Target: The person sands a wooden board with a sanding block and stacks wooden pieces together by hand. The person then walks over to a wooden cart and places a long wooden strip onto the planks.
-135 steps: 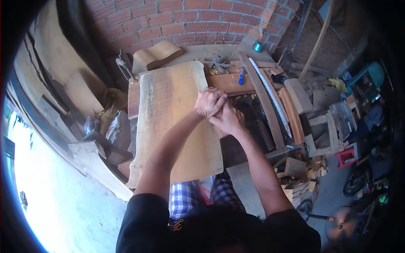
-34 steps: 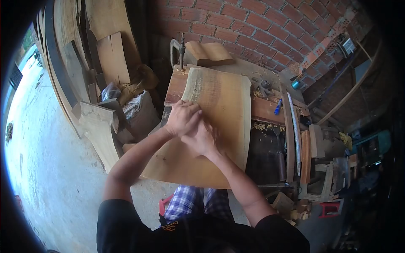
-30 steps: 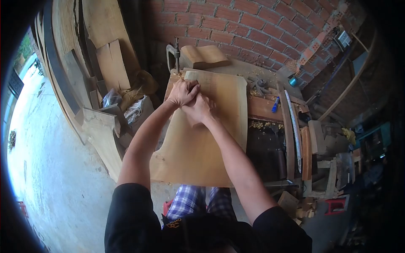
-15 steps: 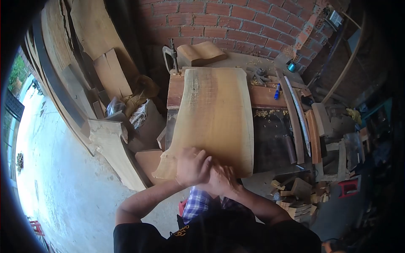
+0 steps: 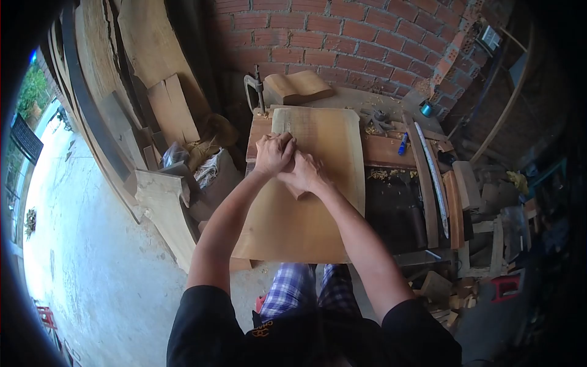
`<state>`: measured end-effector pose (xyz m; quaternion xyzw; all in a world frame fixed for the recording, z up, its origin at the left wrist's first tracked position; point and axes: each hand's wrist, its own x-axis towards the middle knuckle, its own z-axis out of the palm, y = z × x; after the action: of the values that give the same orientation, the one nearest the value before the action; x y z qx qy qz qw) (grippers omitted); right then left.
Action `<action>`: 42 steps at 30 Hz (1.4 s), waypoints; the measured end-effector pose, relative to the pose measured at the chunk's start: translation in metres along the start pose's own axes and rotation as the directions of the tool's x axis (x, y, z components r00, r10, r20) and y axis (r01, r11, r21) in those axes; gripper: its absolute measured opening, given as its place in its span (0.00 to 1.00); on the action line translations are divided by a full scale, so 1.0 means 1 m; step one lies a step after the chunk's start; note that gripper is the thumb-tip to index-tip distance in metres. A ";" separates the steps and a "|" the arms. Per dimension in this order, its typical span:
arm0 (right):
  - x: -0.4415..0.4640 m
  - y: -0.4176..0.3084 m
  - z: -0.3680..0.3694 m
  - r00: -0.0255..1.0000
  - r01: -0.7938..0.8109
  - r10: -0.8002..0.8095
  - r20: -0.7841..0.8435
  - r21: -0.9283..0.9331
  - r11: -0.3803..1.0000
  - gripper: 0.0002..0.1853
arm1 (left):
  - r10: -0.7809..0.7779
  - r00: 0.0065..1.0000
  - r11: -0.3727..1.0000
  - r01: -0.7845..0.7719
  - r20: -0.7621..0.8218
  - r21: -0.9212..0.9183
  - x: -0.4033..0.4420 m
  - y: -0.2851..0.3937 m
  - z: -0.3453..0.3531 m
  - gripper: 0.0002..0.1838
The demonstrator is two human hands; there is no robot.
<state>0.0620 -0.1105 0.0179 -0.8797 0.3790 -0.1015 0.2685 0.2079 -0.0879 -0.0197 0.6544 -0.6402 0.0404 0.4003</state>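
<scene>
A wide, pale wooden board (image 5: pixel 306 229) with an uneven left edge lies flat on the workbench. On its upper left part, my left hand (image 5: pixel 275 153) and my right hand (image 5: pixel 301 171) are closed together, with both arms stretched forward. Under them a corner of a small brown wooden block (image 5: pixel 298 194) pokes out, pressed against the board. Most of that block is hidden by my fingers, and its underside cannot be seen.
A metal clamp (image 5: pixel 257 93) stands at the bench's back left beside a curved wood block (image 5: pixel 299 87). To the right are a blue marker (image 5: pixel 403 144), a hand plane (image 5: pixel 380 120), shavings and long wood strips (image 5: pixel 420 180). Tall planks (image 5: pixel 156 46) lean at left; a brick wall (image 5: pixel 342 40) rises behind.
Both hands have slid forward together from the board's near edge to its upper left part, and my arms have straightened. The brown block's corner now shows beneath them.
</scene>
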 end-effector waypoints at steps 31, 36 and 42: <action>-0.174 -0.021 0.041 0.985 0.168 -0.169 -0.044 -0.030 0.985 0.42 | 0.057 0.995 0.998 -0.057 0.088 -0.003 -0.154 0.105 -0.072 0.08; -0.180 -0.021 0.039 0.986 0.144 -0.145 0.078 0.012 0.989 0.46 | 0.030 0.996 0.999 -0.027 0.090 -0.044 -0.163 0.105 -0.069 0.09; -0.037 -0.006 0.024 1.000 0.031 -0.030 -0.007 0.038 0.999 0.48 | 0.029 0.996 0.997 -0.024 0.082 -0.067 -0.036 0.019 -0.030 0.13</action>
<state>0.0492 -0.0711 0.0019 -0.8799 0.3643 -0.1154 0.2825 0.1989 -0.0386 -0.0112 0.6335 -0.6658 -0.0025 0.3941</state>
